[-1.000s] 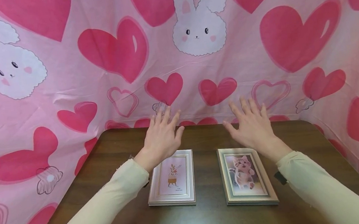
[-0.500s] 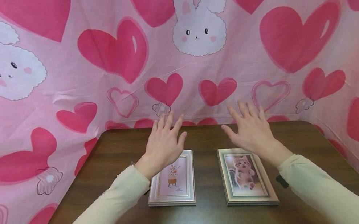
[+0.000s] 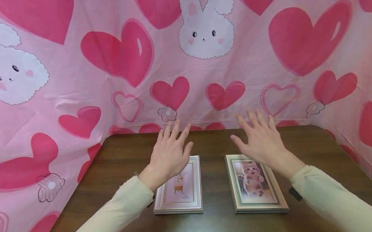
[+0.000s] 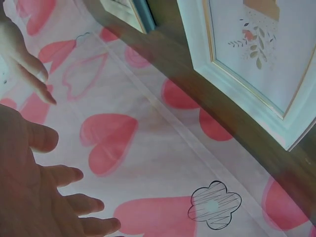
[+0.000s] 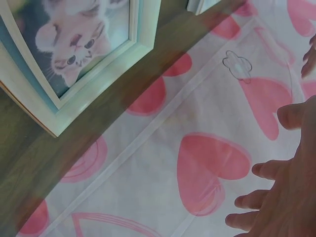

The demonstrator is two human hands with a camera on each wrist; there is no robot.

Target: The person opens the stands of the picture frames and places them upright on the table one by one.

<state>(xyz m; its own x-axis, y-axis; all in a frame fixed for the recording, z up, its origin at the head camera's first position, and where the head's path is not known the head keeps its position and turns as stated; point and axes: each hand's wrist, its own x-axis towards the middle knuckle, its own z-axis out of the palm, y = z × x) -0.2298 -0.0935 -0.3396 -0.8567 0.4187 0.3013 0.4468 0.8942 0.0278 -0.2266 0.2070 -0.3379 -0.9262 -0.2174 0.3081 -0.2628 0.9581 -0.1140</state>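
Two picture frames lie face up on a dark wooden table. The left one is a silvery-white picture frame point(image 3: 196, 190) with a potted-plant print; the left hand point(image 3: 169, 153) hovers over its far left part and hides that corner. On the right is a cream and greenish picture frame point(image 3: 234, 186) holding a kitten photo. Above its far right corner hangs the right hand point(image 3: 261, 142). Both hands have straight, spread fingers, palms down, and hold nothing. In the left wrist view the plant picture frame point(image 4: 237, 94) shows apart from the hand, as does the kitten picture frame point(image 5: 106, 91) in the right wrist view.
The brown tabletop point(image 3: 218, 229) reaches back to a pink cloth point(image 3: 252, 63) printed with hearts and rabbits, which hangs behind and at both sides. A gap of bare wood separates the two picture frames. Pale long sleeves point(image 3: 105, 219) cover the forearms.
Both hands have sunk slightly toward the near side in the head view, their fingertips now lower against the cloth. The picture frames have stayed where they were.
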